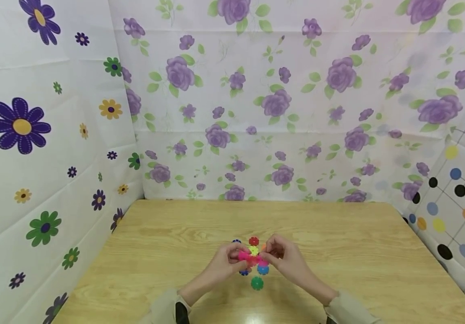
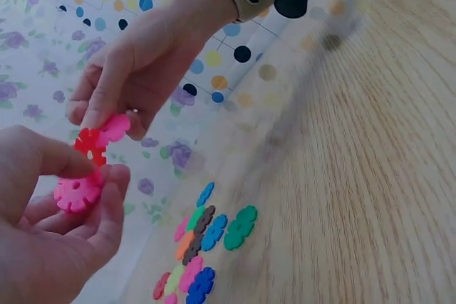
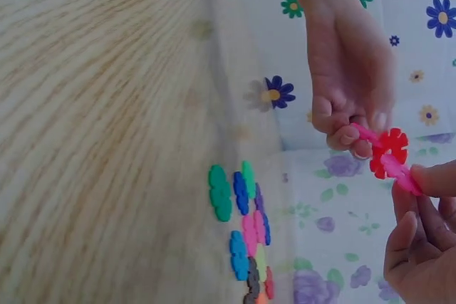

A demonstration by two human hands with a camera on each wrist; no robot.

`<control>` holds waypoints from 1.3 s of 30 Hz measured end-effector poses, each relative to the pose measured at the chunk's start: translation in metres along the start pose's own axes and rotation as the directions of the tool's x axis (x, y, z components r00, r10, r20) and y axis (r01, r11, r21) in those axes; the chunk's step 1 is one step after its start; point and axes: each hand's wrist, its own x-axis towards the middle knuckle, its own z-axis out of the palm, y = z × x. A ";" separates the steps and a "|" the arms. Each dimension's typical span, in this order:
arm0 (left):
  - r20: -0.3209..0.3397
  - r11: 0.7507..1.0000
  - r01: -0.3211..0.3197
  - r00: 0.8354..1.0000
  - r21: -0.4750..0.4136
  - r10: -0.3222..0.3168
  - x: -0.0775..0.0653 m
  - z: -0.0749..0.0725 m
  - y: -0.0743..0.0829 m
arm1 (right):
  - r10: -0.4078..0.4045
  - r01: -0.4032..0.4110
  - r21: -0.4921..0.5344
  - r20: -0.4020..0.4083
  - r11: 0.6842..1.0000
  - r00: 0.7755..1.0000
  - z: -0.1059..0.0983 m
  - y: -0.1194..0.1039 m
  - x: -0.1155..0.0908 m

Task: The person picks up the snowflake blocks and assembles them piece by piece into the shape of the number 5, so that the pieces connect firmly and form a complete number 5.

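Observation:
Both hands meet above the table, holding notched plastic snowflake discs between them. My left hand (image 1: 225, 262) pinches a pink disc (image 2: 75, 194) between thumb and fingers. My right hand (image 1: 289, 257) pinches a second pink disc (image 3: 402, 173) by its edge. Between the two sits a red disc (image 3: 392, 149), standing at an angle to both; the left pink one looks slotted into it. In the left wrist view the right pink disc touches the red disc's edge; how deep it fits is hidden.
Below the hands, several loose discs lie on the wooden table (image 1: 167, 234), among them a green disc (image 1: 257, 283), a light blue disc (image 1: 263, 270), a yellow disc (image 1: 254, 250) and a red disc (image 1: 254, 241). Patterned cloth (image 1: 232, 157) stands behind and at both sides.

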 end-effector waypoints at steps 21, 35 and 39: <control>0.007 0.989 0.150 0.989 0.014 -0.150 0.001 -0.003 -0.008 | 0.073 -0.077 0.031 0.127 0.997 0.989 -0.001 0.010 0.002; -0.073 0.986 0.158 0.985 0.061 -0.154 0.000 -0.013 -0.012 | 0.179 -0.135 -0.150 0.340 0.979 0.923 -0.002 0.031 0.000; -0.082 0.984 0.163 0.984 0.078 -0.156 0.000 -0.013 -0.015 | 0.215 -0.127 -0.243 0.380 0.962 0.900 0.004 0.039 -0.002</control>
